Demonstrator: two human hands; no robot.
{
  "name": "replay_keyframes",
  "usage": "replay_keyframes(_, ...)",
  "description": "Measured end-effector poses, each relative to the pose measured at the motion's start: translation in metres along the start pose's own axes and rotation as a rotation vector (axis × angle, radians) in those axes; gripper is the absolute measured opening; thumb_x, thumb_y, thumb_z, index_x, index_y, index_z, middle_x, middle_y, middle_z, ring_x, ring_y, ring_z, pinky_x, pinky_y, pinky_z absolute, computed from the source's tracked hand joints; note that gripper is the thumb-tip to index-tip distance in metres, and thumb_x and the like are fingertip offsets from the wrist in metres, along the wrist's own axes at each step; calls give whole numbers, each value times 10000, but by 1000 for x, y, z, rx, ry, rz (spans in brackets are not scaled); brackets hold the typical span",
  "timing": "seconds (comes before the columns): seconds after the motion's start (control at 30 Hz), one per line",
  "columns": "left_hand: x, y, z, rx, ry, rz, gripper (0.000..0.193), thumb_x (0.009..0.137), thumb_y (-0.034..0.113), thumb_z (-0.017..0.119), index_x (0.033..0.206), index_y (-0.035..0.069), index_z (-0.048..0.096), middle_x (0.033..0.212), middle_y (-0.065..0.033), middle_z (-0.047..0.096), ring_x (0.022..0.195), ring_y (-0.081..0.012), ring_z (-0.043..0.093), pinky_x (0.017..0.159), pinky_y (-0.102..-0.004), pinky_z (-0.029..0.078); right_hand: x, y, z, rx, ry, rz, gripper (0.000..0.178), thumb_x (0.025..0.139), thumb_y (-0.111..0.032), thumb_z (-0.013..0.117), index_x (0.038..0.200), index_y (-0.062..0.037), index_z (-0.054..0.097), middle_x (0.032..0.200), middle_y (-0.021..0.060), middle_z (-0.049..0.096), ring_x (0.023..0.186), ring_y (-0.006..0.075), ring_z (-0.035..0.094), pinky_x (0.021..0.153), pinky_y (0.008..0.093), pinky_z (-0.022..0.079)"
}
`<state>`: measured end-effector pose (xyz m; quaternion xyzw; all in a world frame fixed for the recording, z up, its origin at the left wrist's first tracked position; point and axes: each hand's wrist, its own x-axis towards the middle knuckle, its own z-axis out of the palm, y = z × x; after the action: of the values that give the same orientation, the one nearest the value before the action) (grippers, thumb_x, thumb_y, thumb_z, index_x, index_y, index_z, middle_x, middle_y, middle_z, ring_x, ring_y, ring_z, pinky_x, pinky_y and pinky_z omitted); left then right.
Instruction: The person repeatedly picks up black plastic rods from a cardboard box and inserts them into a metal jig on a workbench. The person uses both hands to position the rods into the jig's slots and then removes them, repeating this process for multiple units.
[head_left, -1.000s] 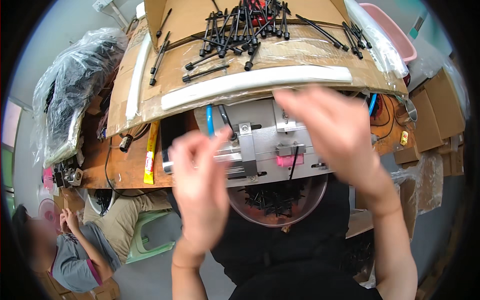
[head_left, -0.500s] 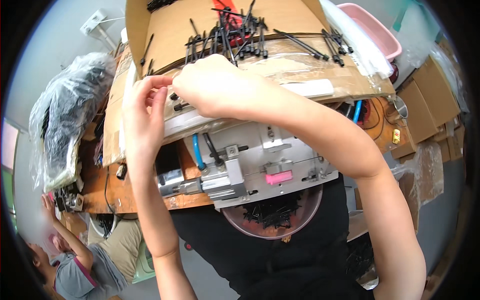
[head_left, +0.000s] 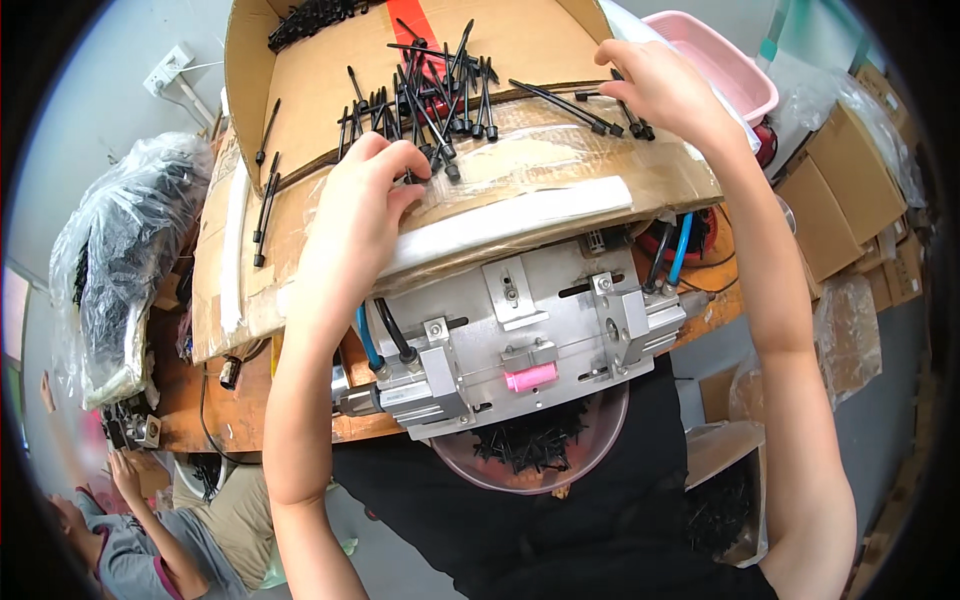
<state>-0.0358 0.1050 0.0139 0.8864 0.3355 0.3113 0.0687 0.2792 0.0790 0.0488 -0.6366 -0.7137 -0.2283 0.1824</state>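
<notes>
My left hand (head_left: 365,205) is at the near edge of a pile of black knob-ended plastic rods (head_left: 440,115) on a cardboard sheet. Its fingers are curled, with thumb and forefinger closed about a short black piece that is partly hidden. To the far right, my right hand (head_left: 660,88) reaches over a smaller group of rods (head_left: 632,122); its thumb and forefinger are apart there. Below the sheet stands a metal fixture (head_left: 540,350) with a cylinder at each side and a pink piece (head_left: 531,376) at its front.
A clear bowl (head_left: 600,450) of black parts sits under the fixture, by my lap. Blue hoses (head_left: 680,248) run at the fixture's right. A bagged black bundle (head_left: 130,260) stands left. At far right are a pink basin (head_left: 720,60) and cardboard boxes (head_left: 850,180). Another person (head_left: 150,540) sits lower left.
My hands have moved apart: the right from beside the left out to the far right rods, the left to the pile's near edge. Two rods now lie at the sheet's left. My view has shifted slightly.
</notes>
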Motion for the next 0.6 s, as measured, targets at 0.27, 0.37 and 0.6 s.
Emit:
replay_keyframes(0.27, 4, 0, -41, -137, -42, -217, 236, 886, 56, 633, 1117, 51, 682, 881, -13, 623, 745, -93, 535, 742, -244, 467, -6, -57, -8, 53, -283, 63, 262, 810, -258, 717, 853, -8, 654, 864, 193, 677, 886, 362, 659, 784, 443, 517)
replay_keyframes(0.37, 10, -13, -71, -519, -78, -213, 232, 966, 182, 585, 1134, 37, 654, 875, -1, 612, 849, -58, 552, 837, -220, 452, -3, -73, -2, 113, -168, -45, 245, 813, -239, 710, 875, -9, 652, 875, 192, 677, 891, 368, 655, 783, 448, 515)
replay_keyframes(0.6, -18, -12, -80, -741, 46, -236, 245, 964, 163, 590, 1140, -3, 627, 949, -35, 644, 901, -91, 589, 876, -237, 471, 3, -61, 1, 19, -213, 11, 195, 817, -198, 702, 875, -17, 658, 854, 196, 679, 869, 356, 667, 756, 442, 520)
